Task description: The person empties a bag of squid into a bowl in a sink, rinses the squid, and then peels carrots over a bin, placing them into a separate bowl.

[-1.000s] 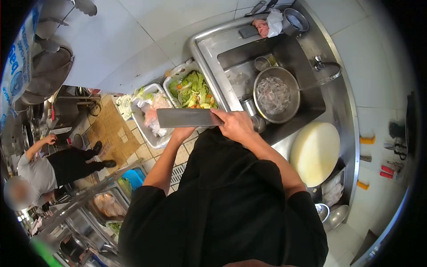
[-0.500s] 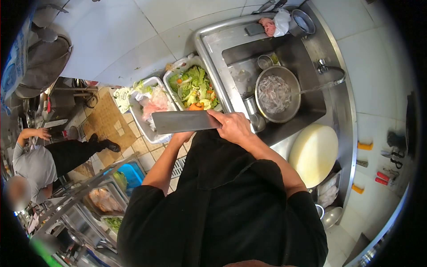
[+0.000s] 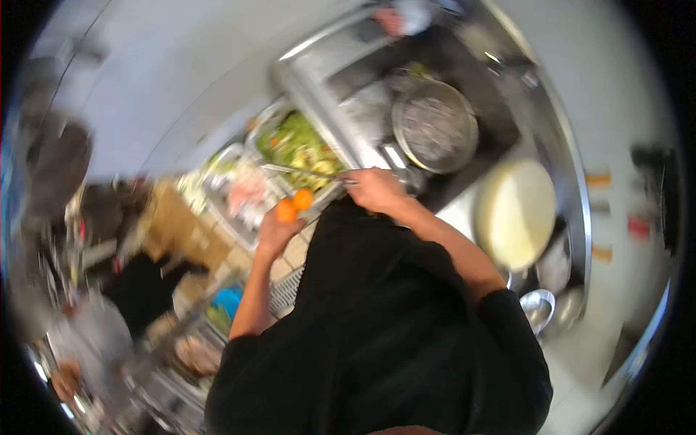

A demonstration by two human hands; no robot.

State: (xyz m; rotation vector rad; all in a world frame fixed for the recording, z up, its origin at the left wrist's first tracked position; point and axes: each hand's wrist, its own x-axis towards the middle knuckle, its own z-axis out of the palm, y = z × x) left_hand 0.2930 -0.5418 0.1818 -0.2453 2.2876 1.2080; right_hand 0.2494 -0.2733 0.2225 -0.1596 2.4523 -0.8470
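Observation:
My right hand (image 3: 377, 190) is wrapped round the handle of a cleaver (image 3: 308, 172), its blade turned nearly edge-on and pointing left. Below the blade, my left hand (image 3: 274, 233) grips an orange carrot (image 3: 286, 211); two round orange ends show above the fingers, and blur hides their detail. Just beyond both hands stands a white bin (image 3: 335, 194) with lettuce scraps (image 3: 296, 141) and bits of orange in it. A second white bin (image 3: 233, 230) to its left holds pinkish-white bags.
A metal bowl (image 3: 473, 145) of pale strips sits in the steel sink (image 3: 500, 109) at the right. The round cutting board (image 3: 516, 214) lies on the counter beside it. A person in a grey shirt (image 3: 90, 333) stands at the left, near trays of food (image 3: 196, 354).
The cleaver has turned from broad side to nearly edge-on. My left hand, earlier behind the blade, has moved left and down, showing the carrot. The whole view has shifted and blurred.

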